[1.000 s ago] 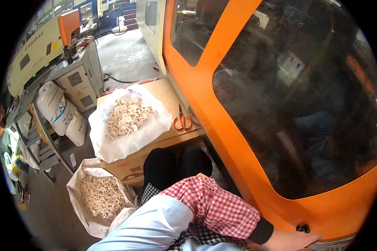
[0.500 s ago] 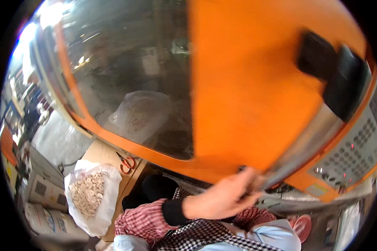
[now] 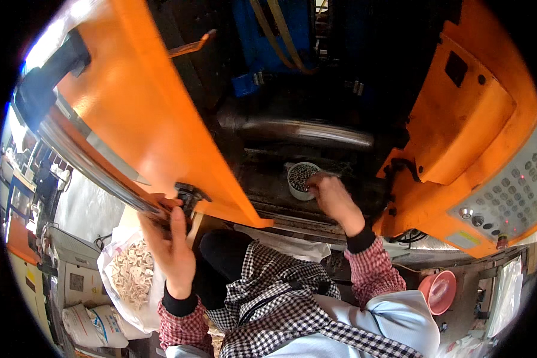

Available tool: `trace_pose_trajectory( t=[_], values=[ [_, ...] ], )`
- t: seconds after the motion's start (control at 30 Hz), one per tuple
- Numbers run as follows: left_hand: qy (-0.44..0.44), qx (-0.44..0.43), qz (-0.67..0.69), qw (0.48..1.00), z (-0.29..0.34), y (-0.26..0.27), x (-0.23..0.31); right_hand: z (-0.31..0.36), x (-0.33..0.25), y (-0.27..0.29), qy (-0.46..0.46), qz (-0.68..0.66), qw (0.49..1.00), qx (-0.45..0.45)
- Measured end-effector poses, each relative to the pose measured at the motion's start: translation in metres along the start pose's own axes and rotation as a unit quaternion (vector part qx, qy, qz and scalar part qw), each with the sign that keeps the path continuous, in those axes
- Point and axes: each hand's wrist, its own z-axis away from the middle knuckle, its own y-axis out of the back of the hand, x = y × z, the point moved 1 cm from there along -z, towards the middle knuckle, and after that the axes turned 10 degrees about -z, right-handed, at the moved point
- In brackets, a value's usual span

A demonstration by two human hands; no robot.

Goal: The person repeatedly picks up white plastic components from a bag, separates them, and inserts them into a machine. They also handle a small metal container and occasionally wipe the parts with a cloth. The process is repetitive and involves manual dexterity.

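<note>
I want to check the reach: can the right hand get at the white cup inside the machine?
Yes, it seems: the fingers of the right hand are at the rim of the white cup, and the orange door stands open, leaving the way free.

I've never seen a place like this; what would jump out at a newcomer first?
Probably the big orange door at upper left, standing open, with the left hand near its lower edge by a black latch. Near the centre, the right hand is at the rim of a small pale cup of tiny speckled pieces. At lower left, a white bag holds a heap of beige parts.
</note>
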Motion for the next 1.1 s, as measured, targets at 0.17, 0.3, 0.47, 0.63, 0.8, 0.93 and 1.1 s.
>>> trace_pose_trajectory(
  t=[0.17, 0.3, 0.47, 0.63, 0.8, 0.93, 1.1],
  values=[
    [-0.003, 0.077, -0.033, 0.996, -0.024, 0.02, -0.033, -0.04, 0.016, -0.009, 0.044, 0.079, 0.996, -0.025],
    [0.026, 0.114, -0.049, 0.992, -0.035, 0.036, -0.046, -0.045, 0.023, -0.025, 0.076, 0.117, 0.99, -0.01],
    [-0.103, 0.229, -0.318, 0.914, -0.032, 0.03, -0.049, -0.047, 0.045, -0.028, 0.114, 0.048, 0.992, 0.009],
    [-0.059, 0.054, -0.095, 0.992, 0.023, -0.043, -0.047, -0.051, 0.025, -0.014, 0.105, -0.054, 0.993, 0.005],
    [0.411, -0.267, 0.395, 0.777, 0.029, -0.17, -0.09, -0.042, -0.022, 0.015, 0.141, -0.163, 0.977, 0.003],
    [0.551, -0.164, 0.502, 0.646, 0.02, -0.203, -0.093, -0.038, -0.039, -0.012, 0.227, -0.059, 0.972, -0.008],
    [0.542, -0.109, 0.472, 0.687, 0.006, -0.168, -0.117, -0.06, -0.072, -0.011, 0.27, -0.044, 0.959, -0.075]
  ],
)
